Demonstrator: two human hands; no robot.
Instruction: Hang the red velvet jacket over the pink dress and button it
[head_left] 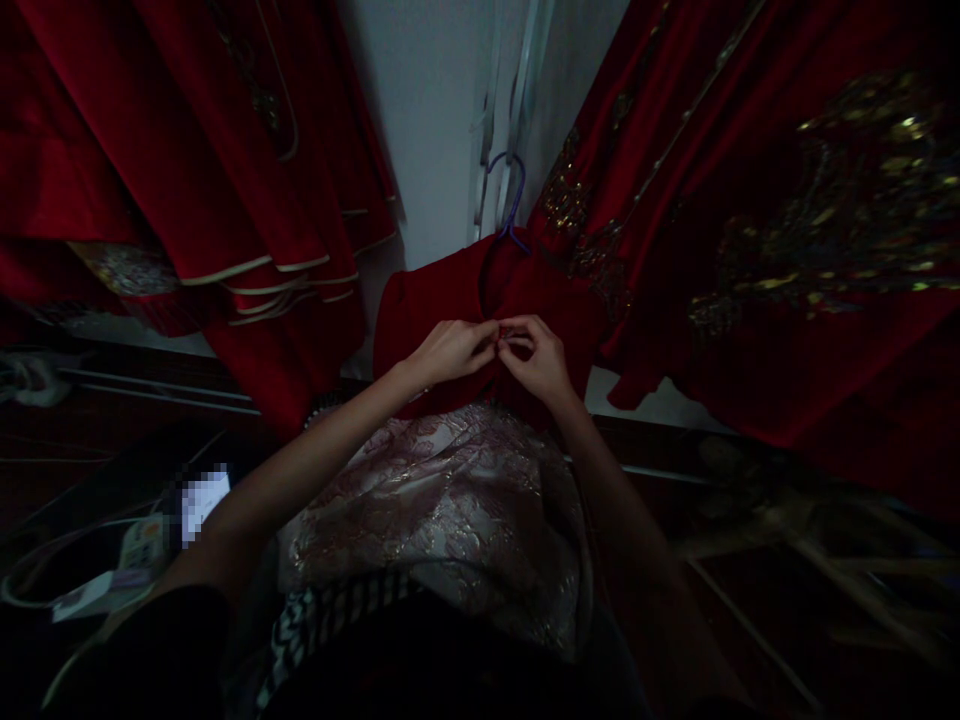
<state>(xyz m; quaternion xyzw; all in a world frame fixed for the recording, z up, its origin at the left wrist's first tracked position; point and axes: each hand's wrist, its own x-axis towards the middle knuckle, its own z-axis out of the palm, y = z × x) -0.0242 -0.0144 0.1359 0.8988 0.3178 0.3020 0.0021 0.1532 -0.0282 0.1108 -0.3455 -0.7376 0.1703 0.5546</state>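
Note:
A red garment (427,300) hangs in front of me from a purple hanger (516,195). Both my hands meet at the front of it, just below its neck opening. My left hand (454,350) pinches at the garment's front edge with thumb and forefinger. Close against it, my right hand (538,355) pinches at the same spot, its thumb and forefinger forming a ring. Any small fastener between the fingertips is too small and dark to make out. Below the red cloth spreads a shiny pinkish brocade fabric (465,490).
Red garments with pale piping (247,200) hang at the left. On the right hangs red cloth with gold sequins (877,200). A lit screen (202,505) and a white card-like item (97,595) lie at lower left. Blurred wooden bars (810,540) show at lower right.

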